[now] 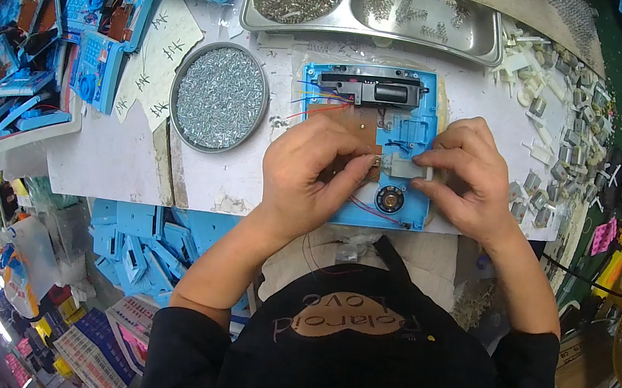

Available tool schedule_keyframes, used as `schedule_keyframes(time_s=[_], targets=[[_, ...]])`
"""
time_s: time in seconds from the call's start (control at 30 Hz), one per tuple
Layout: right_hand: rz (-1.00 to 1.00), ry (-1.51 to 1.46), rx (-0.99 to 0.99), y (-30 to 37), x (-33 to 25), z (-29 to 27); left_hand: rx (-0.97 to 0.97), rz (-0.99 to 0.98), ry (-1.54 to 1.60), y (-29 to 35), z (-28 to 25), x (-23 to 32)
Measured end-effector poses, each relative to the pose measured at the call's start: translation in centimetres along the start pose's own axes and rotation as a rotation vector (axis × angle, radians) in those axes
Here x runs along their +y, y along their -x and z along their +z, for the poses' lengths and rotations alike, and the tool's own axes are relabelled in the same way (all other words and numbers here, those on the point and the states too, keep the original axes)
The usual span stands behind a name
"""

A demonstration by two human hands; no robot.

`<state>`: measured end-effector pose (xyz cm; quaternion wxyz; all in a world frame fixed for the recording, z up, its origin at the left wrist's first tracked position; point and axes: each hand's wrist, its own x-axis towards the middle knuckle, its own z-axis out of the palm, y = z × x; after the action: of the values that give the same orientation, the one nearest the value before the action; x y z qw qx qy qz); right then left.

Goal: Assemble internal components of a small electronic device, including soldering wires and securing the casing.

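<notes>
A blue plastic housing (pixel 322 77) lies in front of me, fitted with a black mechanism (pixel 378 88), a brown circuit board (pixel 364 125), a small round speaker (pixel 390 199) and red and blue wires. Over its left part, my left hand (pixel 316 166) is closed, thumb and forefinger pinched at a tiny metallic bit too small to name. My right hand (pixel 466 175) comes over the housing's right edge. Its thumb and forefinger grip the end of a pale white plastic piece (pixel 406 169), which sits over the housing between both hands.
A round tin of small screws (pixel 220 97) stands left. Behind is a metal tray (pixel 418 43) with springs in its compartments. White plastic pieces and small blocks (pixel 546 118) are spread at right. Blue housings (pixel 93 67) are heaped at far left; more blue parts (pixel 137 247) lie below the table edge.
</notes>
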<state>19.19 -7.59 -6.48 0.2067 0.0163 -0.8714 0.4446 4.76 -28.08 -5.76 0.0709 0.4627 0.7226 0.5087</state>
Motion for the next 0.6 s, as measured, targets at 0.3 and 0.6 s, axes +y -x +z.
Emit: schedule_keyframes(time_s=[0.3, 0.6], targets=[[0.079, 0.24, -0.102, -0.9, -2.1, -0.4, -0.03, 0.018, -0.048, -0.4, 0.3, 0.6], [0.722, 1.105, 0.051, 2.2, 3.5, -14.9, -0.102, 0.0, 0.02, -0.9, -0.5, 1.6]])
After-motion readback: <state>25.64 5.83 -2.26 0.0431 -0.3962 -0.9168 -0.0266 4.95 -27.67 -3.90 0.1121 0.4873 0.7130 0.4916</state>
